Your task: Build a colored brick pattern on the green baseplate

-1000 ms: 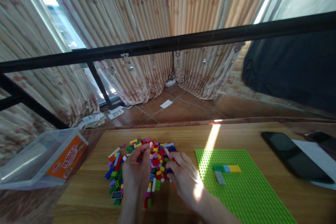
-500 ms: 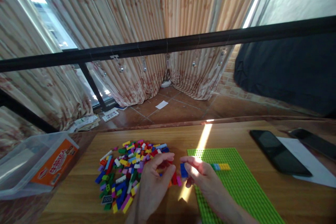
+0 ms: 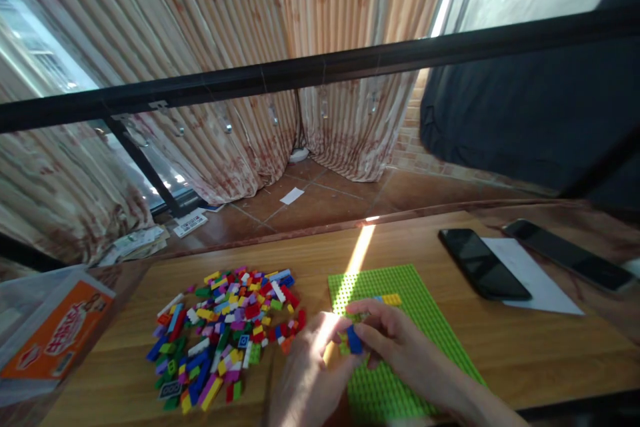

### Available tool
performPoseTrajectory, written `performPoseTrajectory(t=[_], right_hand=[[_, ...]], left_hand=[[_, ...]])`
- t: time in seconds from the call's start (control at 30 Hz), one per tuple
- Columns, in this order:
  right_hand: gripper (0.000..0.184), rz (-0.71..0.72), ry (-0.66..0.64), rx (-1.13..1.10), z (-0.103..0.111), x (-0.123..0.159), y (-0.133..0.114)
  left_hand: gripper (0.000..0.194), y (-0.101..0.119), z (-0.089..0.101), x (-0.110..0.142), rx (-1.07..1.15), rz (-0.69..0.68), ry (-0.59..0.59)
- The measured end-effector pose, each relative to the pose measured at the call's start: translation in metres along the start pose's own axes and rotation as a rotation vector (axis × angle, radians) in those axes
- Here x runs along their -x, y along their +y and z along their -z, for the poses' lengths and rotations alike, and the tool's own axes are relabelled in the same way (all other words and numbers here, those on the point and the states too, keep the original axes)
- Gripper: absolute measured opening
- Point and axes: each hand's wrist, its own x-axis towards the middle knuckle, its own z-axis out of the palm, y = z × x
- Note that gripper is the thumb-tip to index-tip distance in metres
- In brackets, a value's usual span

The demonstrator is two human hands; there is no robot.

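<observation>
Over the left edge of a green studded baseplate [image 3: 415, 280], my two hands meet at a blue toy brick [image 3: 355, 340]. My right hand [image 3: 393, 337] pinches the brick between thumb and fingers. From the other side, my left hand [image 3: 315, 363] curls its fingers and thumb around the brick's left end; its exact contact is partly hidden. A small yellowish patch shows between the fingers, and I cannot tell whether it is a brick or the plate. Behind my right hand, a row with a yellow brick [image 3: 392, 299] sits on the plate, its left part covered.
A pile of mixed toy bricks [image 3: 220, 320] spreads over the wooden table [image 3: 310, 247] to the left. A clear plastic box with an orange label [image 3: 55, 330] stands at far left. To the right lie a black phone [image 3: 483, 263], white paper [image 3: 537, 280] and another phone [image 3: 570, 253].
The view has swung right, so things sit further left. My hands, apart before, have come together at the blue brick. My left hand has moved from the pile to the plate's edge.
</observation>
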Motion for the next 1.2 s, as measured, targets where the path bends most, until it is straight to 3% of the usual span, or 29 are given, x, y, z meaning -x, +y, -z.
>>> performPoseTrajectory(t=[0.23,0.9,1.2], right_hand=[[0.037,0.079,0.312,0.012,0.044,-0.007,-0.01],[0.03,0.055,0.312,0.005,0.038,-0.007,-0.012],[0.021,0.059,0.273,0.083,0.047,-0.009,-0.007]], left_hand=[[0.033,-0.012,-0.028,0.002,-0.097,-0.062,0.007],[0.035,-0.008,-0.042,-0.003,-0.232,-0.139,-0.028],[0.044,-0.002,-0.038,0.0,-0.117,-0.047,-0.04]])
